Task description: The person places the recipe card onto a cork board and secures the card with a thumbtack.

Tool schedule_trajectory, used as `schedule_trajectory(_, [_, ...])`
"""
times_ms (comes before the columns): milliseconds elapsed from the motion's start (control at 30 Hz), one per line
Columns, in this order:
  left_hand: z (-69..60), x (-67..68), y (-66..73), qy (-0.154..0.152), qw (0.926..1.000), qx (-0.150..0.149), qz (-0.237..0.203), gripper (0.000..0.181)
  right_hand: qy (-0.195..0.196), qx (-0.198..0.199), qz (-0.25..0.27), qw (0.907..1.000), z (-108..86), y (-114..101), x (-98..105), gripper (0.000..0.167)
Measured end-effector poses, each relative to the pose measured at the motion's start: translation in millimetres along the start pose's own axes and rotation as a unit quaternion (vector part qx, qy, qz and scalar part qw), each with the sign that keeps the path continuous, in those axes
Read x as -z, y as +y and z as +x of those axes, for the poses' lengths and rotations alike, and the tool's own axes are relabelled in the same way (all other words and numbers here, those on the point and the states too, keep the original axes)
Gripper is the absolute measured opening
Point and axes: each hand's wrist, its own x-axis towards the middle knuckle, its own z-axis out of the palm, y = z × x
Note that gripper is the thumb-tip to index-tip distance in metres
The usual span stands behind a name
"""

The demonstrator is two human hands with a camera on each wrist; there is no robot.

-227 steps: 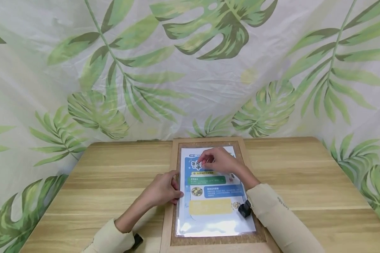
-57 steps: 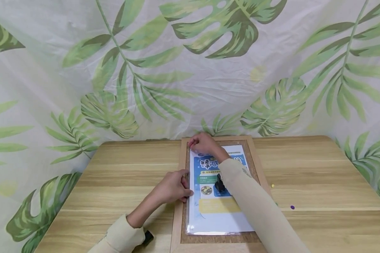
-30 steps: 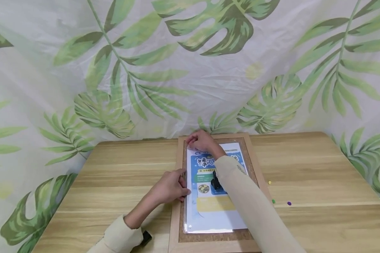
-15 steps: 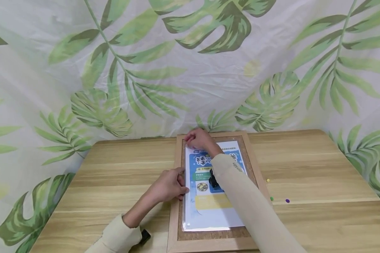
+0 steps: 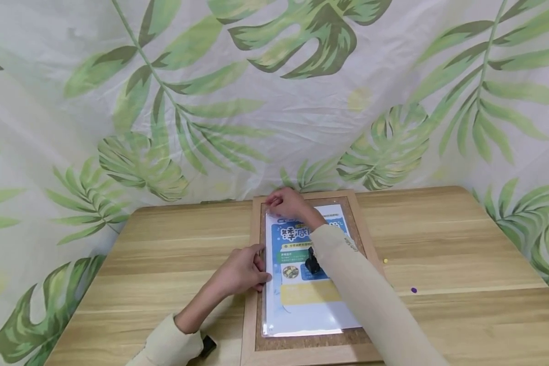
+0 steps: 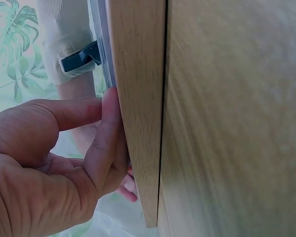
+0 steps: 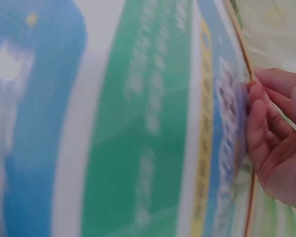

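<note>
A laminated poster (image 5: pixel 302 317), blue, green and yellow with printed characters, lies on a cork board (image 5: pixel 311 341) with a wooden frame (image 5: pixel 251 325). At the poster's left edge my left hand (image 5: pixel 241 271) pinches with thumb and fingers, beside the frame, as the left wrist view also shows. My right hand (image 5: pixel 289 202) is at the poster's upper left corner, fingertips pinched together. A small red spot (image 6: pixel 130 170), seemingly a thumbtack, shows at those fingertips in the left wrist view; most of it is hidden. The right forearm covers part of the poster.
A yellow thumbtack (image 5: pixel 386 261) and a purple thumbtack (image 5: pixel 414 290) lie on the wooden table (image 5: pixel 466 254) right of the board. A leaf-patterned cloth (image 5: pixel 274 127) hangs behind. Black wrist cameras (image 5: pixel 312 262) sit on both wrists.
My right hand has moved from above the poster's title to its upper left corner and stays there. My left hand holds its place. The green thumbtack, visible earlier, is now behind the right sleeve.
</note>
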Motion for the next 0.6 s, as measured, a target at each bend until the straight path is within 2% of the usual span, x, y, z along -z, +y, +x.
schedule_trajectory(167, [0.0,-0.9,0.9,0.0,1.0,0.004,0.002,0.08,-0.034,-0.012,0.026,0.999,-14.5,1,17,0.043])
schedule_trajectory(367, [-0.2,-1.2,2.5,0.0,1.0,0.008,0.005,0.08,-0.043,-0.019,-0.022,0.9986,-29.0,9,36,0.042])
schedule_trajectory(600, [-1.4,-2.1,2.2,0.002,0.9999,0.013,0.001,0.08,-0.045,-0.021,-0.08,0.9955,-41.4,17,47,0.039])
